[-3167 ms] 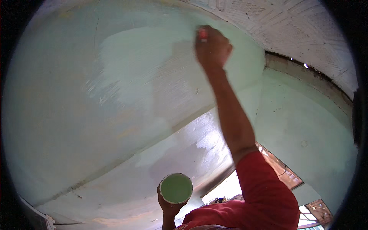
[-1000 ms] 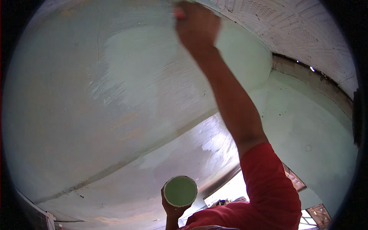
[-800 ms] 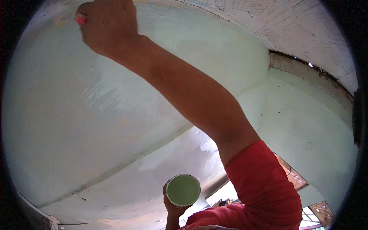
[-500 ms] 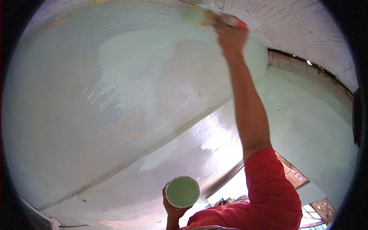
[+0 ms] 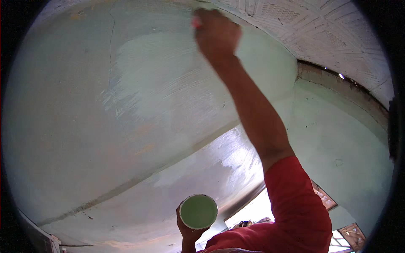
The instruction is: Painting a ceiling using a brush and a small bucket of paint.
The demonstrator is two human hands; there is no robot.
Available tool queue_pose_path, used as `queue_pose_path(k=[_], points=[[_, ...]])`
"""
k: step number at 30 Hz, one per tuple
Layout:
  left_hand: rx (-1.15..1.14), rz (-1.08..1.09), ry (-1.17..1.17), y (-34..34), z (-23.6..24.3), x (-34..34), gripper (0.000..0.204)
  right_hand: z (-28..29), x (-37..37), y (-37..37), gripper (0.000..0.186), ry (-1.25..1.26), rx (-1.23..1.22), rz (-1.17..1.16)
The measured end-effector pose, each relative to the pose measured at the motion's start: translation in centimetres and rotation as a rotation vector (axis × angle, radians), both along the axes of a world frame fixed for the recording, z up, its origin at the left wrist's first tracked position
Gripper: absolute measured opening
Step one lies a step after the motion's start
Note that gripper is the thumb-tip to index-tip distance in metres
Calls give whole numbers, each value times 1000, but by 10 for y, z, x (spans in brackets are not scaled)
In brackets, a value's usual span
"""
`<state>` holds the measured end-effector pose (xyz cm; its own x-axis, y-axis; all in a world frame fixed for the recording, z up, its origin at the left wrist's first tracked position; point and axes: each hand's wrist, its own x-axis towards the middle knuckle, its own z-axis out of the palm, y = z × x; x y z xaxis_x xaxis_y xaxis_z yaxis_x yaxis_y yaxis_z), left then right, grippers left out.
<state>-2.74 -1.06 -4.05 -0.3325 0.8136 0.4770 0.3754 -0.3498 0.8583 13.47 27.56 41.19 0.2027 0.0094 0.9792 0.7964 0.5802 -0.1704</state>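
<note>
High up, where the wall meets the ceiling, my right hand (image 5: pixel 218 36) is closed around a paintbrush (image 5: pixel 196 22). Only a red bit of the brush shows now; its bristles are hidden and the hand is slightly blurred. Low in the middle, my left hand (image 5: pixel 190 233) grips a round tub (image 5: pixel 198 195) from the side and below. Pale green paint (image 5: pixel 198 213) fills its opening. On the wall (image 5: pixel 71 126), a fresh-looking lighter green patch (image 5: pixel 147 55) with streaky brush marks spreads left of my right forearm.
A patterned white ceiling (image 5: pixel 312 29) slopes across the upper right. The adjoining green wall (image 5: pixel 337 126) stands at the right, with a dark gap along its top. A ledge line (image 5: pixel 139 179) crosses the painted wall diagonally. Bright openings lie behind my red sleeve (image 5: pixel 295 202).
My right hand has swept left along the top of the wall and turned, hiding the bristles seen before. The left hand and tub have barely shifted.
</note>
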Motion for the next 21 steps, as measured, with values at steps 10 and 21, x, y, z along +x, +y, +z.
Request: queue_pose_path(k=[10, 21], points=[[-9, -88, -59, 8, 7, 10, 110, 49, -76, -37, 18, 170, 317, 576], [-29, 1, -67, -18, -7, -15, 110, -90, 200, 101, 48, 663, -409, -104]])
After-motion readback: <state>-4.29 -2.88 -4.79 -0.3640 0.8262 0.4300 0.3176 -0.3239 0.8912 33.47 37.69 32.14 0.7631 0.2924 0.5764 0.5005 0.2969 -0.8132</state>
